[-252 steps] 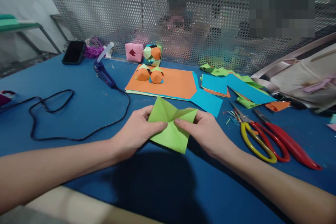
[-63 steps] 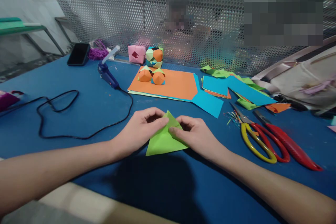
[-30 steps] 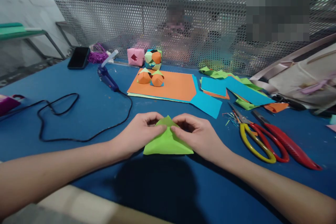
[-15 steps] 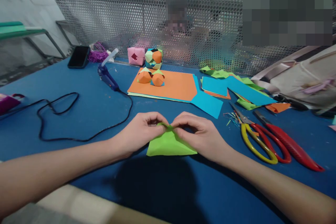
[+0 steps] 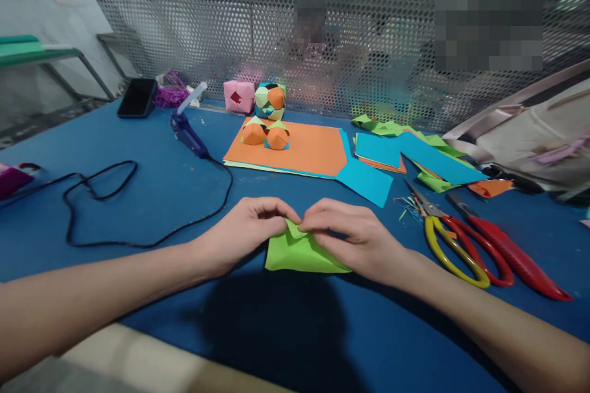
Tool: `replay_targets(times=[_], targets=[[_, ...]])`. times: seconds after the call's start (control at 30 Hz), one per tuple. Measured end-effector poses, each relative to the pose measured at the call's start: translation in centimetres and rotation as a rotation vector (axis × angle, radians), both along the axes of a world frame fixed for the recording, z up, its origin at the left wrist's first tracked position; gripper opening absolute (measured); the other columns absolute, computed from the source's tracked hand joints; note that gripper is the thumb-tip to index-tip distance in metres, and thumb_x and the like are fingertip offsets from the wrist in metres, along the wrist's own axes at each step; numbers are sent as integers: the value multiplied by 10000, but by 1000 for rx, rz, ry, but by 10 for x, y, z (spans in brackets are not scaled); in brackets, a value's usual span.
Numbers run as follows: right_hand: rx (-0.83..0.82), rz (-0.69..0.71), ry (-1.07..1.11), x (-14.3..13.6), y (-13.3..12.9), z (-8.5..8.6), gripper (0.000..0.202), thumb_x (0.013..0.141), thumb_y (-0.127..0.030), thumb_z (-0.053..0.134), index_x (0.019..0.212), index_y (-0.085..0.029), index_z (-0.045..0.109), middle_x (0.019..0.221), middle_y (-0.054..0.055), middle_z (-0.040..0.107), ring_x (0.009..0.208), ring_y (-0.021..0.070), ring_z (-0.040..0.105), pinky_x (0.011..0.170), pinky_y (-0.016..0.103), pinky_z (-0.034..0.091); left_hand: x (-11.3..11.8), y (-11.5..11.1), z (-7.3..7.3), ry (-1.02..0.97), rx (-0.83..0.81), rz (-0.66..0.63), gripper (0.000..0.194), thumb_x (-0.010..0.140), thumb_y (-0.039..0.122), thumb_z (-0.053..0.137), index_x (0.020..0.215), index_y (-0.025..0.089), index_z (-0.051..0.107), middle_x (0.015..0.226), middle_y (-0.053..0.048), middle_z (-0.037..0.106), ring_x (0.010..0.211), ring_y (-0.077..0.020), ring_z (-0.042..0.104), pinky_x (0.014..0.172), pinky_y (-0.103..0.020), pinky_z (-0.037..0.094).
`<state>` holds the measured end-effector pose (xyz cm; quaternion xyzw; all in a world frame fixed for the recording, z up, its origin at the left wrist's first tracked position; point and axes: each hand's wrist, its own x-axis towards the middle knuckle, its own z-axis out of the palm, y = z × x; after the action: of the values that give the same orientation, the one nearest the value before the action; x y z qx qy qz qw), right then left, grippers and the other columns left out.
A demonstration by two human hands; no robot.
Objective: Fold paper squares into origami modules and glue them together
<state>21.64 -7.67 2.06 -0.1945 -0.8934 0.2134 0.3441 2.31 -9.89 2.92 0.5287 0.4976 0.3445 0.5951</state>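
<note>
A lime-green sheet of paper (image 5: 302, 255) is held between both hands over the blue table, its far edge folded toward me. My left hand (image 5: 251, 230) pinches the paper near its upper left part. On the other side my right hand (image 5: 357, 236) grips the upper right part, its fingertips at a small folded flap in the middle. The fingertips of both hands almost meet there.
Beyond lie orange sheets (image 5: 308, 150) with two folded pieces (image 5: 277, 136), blue paper (image 5: 371, 181) and a glue gun (image 5: 190, 135) with its black cord (image 5: 138, 244). Scissors (image 5: 454, 252) and a red-handled tool (image 5: 520, 258) lie right; a phone (image 5: 137, 98) lies far left.
The green paper has shifted slightly right. Its folded flap shows more between my fingertips, and my right fingers have moved a little over the fold.
</note>
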Motion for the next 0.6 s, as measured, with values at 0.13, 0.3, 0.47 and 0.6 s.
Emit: replay_targets(times=[0.13,0.3,0.47,0.6], targets=[[74,2,-67,1,0,0,215,869,-84,430,920,-180,615,854,72,622,776,125,587,681,236,490,-1,-1,1,-39,-18,-29,145,701,260,558,748,174,665,681,1,628,646,-133,540,600,-232,411],[100,-4,-84,2,-2,-1,215,881,-98,426,923,-173,624,839,72,613,753,124,579,658,233,490,1,-1,3,90,18,-74,194,658,276,650,808,153,640,661,15,585,611,-110,515,554,-210,385],[93,13,-132,2,-3,1,207,889,-108,437,946,-146,633,868,95,606,761,133,583,652,242,490,3,-3,6,162,32,-78,155,667,233,618,801,156,620,635,29,546,586,-98,485,519,-199,356],[33,26,-147,0,-5,5,223,861,-89,452,986,-151,626,910,98,599,799,139,578,692,256,493,3,-4,4,147,57,-58,114,683,200,602,791,163,593,693,25,566,649,-103,514,565,-198,384]])
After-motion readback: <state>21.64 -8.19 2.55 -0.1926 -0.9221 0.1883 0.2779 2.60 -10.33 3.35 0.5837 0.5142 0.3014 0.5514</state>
